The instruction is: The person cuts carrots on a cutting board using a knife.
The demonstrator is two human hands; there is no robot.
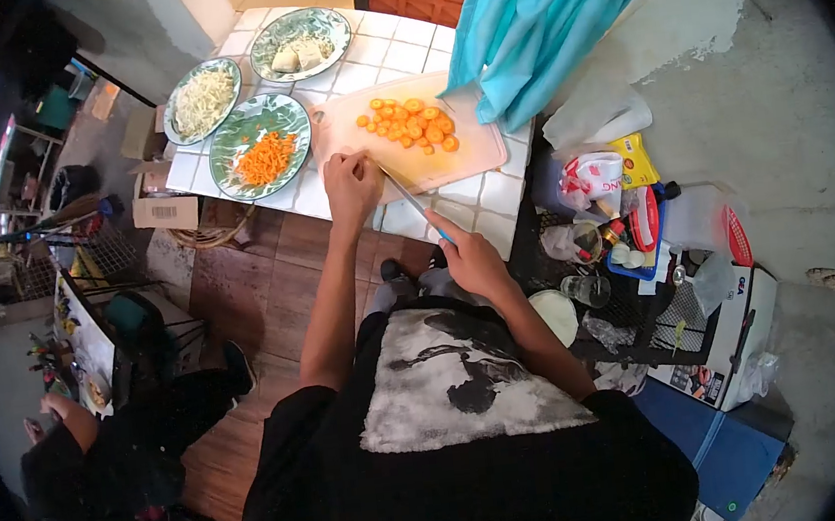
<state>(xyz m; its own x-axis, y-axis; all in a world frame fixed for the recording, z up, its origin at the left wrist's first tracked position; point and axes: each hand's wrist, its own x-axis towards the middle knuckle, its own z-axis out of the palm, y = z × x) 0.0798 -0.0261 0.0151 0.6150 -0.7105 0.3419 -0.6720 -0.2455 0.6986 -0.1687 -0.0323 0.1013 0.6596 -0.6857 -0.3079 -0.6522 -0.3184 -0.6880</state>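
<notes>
The right hand has its fingers closed around the blue handle of a knife, with the blade slanting away toward the left hand. The left hand is at the near left part of the cutting board, its fingers bent and bunched together beside the knife's tip; whether they pinch anything is hidden, so I cannot tell. Both arms reach forward from the body, the left forearm nearly straight ahead and the right one angled inward, its hand nearer the body than the left and just off the board's near edge. Round carrot slices lie in a loose group on the board, beyond both hands and touching neither. The board rests on a white tiled table. To its left, a green-patterned plate holds orange shreds; beyond that stand a plate of pale shreds and a bowl with pale chunks and shreds. A turquoise cloth hangs at the table's far right side. Another person is off to the left, well apart from the board.
</notes>
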